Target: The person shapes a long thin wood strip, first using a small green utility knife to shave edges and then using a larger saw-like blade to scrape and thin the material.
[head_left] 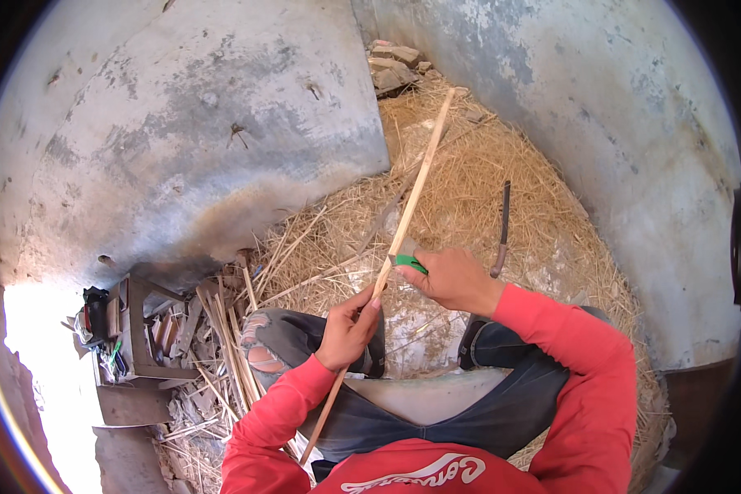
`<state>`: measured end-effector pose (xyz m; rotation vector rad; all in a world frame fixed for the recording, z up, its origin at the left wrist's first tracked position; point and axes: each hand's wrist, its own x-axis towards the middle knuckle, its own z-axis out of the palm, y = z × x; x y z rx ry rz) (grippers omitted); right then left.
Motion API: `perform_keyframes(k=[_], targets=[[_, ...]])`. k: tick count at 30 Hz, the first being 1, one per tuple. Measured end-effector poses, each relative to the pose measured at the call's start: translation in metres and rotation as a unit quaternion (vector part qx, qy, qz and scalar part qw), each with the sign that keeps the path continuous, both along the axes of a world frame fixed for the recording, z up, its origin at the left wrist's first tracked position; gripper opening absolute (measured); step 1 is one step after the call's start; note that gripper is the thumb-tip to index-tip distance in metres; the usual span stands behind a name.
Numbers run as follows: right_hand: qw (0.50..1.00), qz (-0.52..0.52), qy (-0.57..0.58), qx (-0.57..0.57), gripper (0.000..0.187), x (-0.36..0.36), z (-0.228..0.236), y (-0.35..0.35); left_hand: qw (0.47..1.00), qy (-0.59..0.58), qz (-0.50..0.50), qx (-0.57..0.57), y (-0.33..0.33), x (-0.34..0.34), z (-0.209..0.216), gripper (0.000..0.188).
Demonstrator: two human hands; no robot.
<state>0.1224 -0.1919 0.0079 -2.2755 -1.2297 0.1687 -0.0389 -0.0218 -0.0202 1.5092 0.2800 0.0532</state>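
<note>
A long pale wooden strip (420, 177) slants from beside my left hip up and away over the straw. My left hand (350, 327) is closed round it above my left knee, thumb on top. Just beyond, my right hand (453, 280) grips a green utility knife (410, 263). The knife's front end meets the strip; its blade is mostly hidden. My legs are bent to either side, and the strip's near end passes over my left thigh.
Loose straw (486, 156) and shavings cover the floor. A dark long-bladed knife (504, 226) lies to the right. Several cut strips (222, 329) lie left, by a wooden frame (152, 370) with odds and ends. Grey walls (222, 107) close in; broken bricks (393, 67) sit at the back.
</note>
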Motion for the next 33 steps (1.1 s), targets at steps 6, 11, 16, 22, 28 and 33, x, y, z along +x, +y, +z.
perform_keyframes(k=[6, 11, 16, 22, 28, 33], targets=[[0.999, -0.045, -0.002, -0.009, 0.057, 0.026, -0.002, 0.003, 1.0, 0.0, 0.005, 0.004, 0.0, 0.005, 0.001, 0.036], [0.98, -0.198, -0.006, 0.028, 0.059, 0.116, 0.003, -0.036, 0.996, 0.044, -0.07, -0.017, -0.004, -0.012, 0.006, 0.035], [0.954, -0.298, 0.0, 0.007, 0.059, 0.163, 0.004, -0.06, 0.994, 0.039, -0.097, -0.015, -0.007, -0.014, -0.001, 0.034], [0.868, -0.493, -0.055, 0.037, 0.063, 0.287, -0.043, -0.208, 0.981, 0.011, -0.192, 0.001, 0.004, -0.039, 0.004, 0.035], [0.885, -0.433, -0.045, 0.164, 0.061, 0.265, -0.025, -0.196, 0.962, 0.059, -0.179, -0.196, 0.009, -0.022, -0.004, 0.043], [0.938, -0.289, 0.07, 0.177, 0.059, 0.179, 0.032, -0.102, 0.948, 0.065, -0.187, -0.251, 0.002, -0.009, 0.014, 0.044]])
